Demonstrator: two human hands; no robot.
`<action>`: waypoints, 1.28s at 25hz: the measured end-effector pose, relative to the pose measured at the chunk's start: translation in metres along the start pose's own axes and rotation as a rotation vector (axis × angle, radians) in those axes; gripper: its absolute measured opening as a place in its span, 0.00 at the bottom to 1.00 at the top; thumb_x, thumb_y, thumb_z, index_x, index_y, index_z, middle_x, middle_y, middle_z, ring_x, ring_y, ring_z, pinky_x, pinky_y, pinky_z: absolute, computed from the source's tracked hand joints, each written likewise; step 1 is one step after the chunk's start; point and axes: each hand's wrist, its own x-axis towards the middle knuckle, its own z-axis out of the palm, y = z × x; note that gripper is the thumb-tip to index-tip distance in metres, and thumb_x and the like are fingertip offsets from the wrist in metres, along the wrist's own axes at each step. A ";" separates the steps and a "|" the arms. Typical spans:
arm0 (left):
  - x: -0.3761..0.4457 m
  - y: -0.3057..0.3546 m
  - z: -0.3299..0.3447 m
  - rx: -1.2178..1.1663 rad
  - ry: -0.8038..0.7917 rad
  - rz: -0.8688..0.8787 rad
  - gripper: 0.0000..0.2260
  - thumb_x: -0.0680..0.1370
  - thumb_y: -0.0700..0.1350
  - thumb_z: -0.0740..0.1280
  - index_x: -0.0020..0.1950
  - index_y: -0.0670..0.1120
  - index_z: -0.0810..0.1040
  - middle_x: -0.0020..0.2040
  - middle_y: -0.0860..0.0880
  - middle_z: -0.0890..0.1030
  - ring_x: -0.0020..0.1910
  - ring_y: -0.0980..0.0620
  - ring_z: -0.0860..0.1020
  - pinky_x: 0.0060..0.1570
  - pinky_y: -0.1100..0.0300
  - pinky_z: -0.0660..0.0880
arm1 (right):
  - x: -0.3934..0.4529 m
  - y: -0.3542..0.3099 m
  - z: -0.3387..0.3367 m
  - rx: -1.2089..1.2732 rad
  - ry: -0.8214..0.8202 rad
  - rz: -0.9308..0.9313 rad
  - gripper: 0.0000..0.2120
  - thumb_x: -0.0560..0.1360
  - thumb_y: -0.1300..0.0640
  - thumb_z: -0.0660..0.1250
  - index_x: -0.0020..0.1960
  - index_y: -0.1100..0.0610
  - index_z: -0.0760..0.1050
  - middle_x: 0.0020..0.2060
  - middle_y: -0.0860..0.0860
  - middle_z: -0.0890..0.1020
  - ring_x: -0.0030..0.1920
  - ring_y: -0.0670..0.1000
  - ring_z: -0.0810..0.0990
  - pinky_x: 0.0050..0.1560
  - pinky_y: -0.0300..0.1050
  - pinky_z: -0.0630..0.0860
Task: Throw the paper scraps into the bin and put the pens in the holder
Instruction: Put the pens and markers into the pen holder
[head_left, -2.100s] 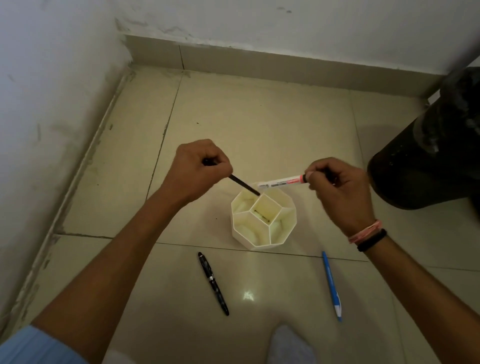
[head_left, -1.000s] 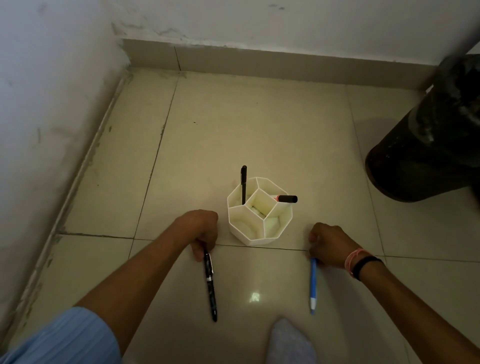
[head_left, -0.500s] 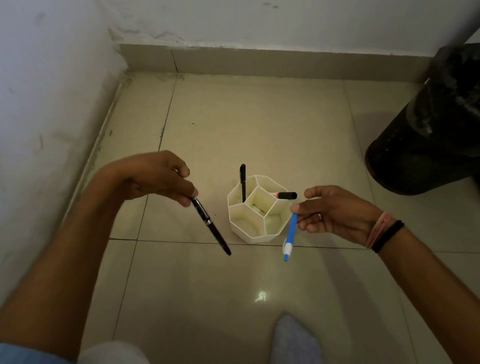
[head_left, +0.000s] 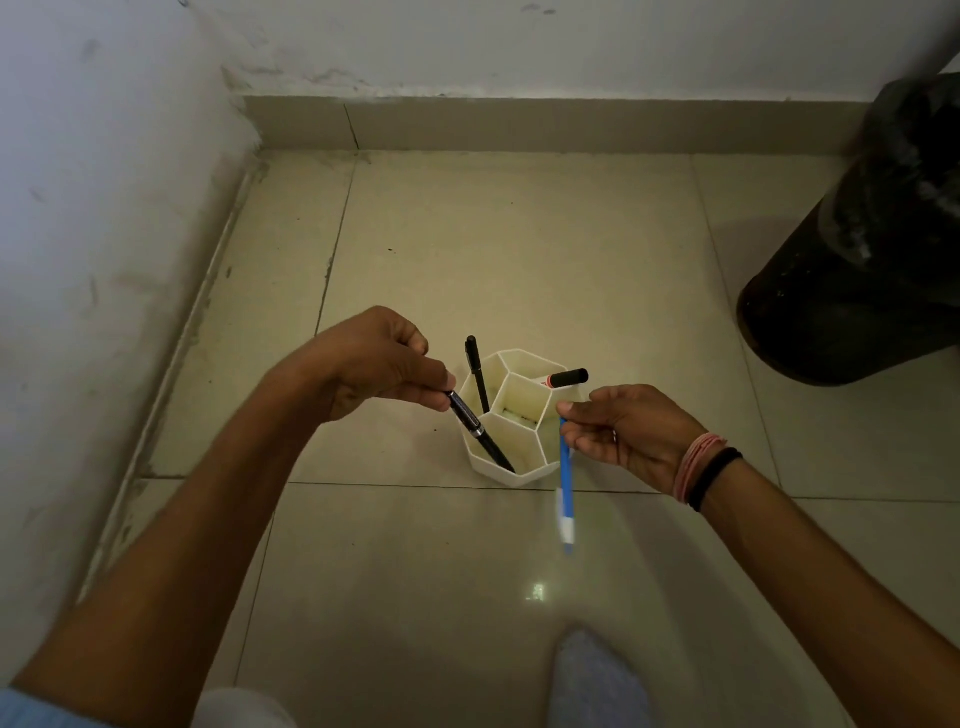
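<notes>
A white honeycomb pen holder (head_left: 522, 470) stands on the floor tiles. A thin black pen (head_left: 478, 371) stands in its far-left cell, and a black-capped marker (head_left: 568, 378) leans out of its right cell. My left hand (head_left: 376, 364) grips a black pen (head_left: 480, 431) by its top, with the tip pointing down over the holder's near-left cell. Just right of the holder, my right hand (head_left: 623, 428) pinches a blue pen (head_left: 565, 480), which hangs down and looks blurred.
A dark bin (head_left: 857, 249) with a black liner stands at the right. Walls meet in a corner at the far left, with a skirting (head_left: 519, 124) along the back. A pale fabric shape (head_left: 597, 680) shows at the bottom edge.
Both hands have come in toward the holder. The black pen's tip now sits over the near-left cell, and the blue pen has swung to hang straighter beside the holder.
</notes>
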 end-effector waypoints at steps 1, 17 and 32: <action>0.001 -0.001 0.003 0.008 0.001 -0.007 0.16 0.73 0.29 0.73 0.34 0.43 0.71 0.50 0.30 0.84 0.43 0.41 0.88 0.48 0.56 0.84 | 0.000 0.001 0.000 -0.016 0.015 -0.013 0.26 0.72 0.67 0.74 0.67 0.68 0.69 0.33 0.60 0.85 0.28 0.51 0.84 0.27 0.39 0.81; -0.002 -0.009 -0.002 0.028 0.027 -0.063 0.07 0.78 0.40 0.71 0.51 0.37 0.81 0.48 0.37 0.84 0.40 0.43 0.85 0.34 0.58 0.83 | 0.002 -0.009 -0.053 -0.489 0.031 -0.152 0.26 0.66 0.37 0.74 0.52 0.58 0.81 0.40 0.54 0.82 0.34 0.50 0.74 0.34 0.44 0.74; 0.020 -0.025 0.006 -0.056 0.083 -0.048 0.12 0.79 0.42 0.71 0.57 0.34 0.80 0.47 0.38 0.83 0.40 0.43 0.84 0.40 0.55 0.83 | -0.017 -0.007 -0.030 -0.497 0.273 -0.932 0.07 0.73 0.64 0.69 0.49 0.65 0.76 0.41 0.59 0.84 0.38 0.56 0.85 0.42 0.48 0.83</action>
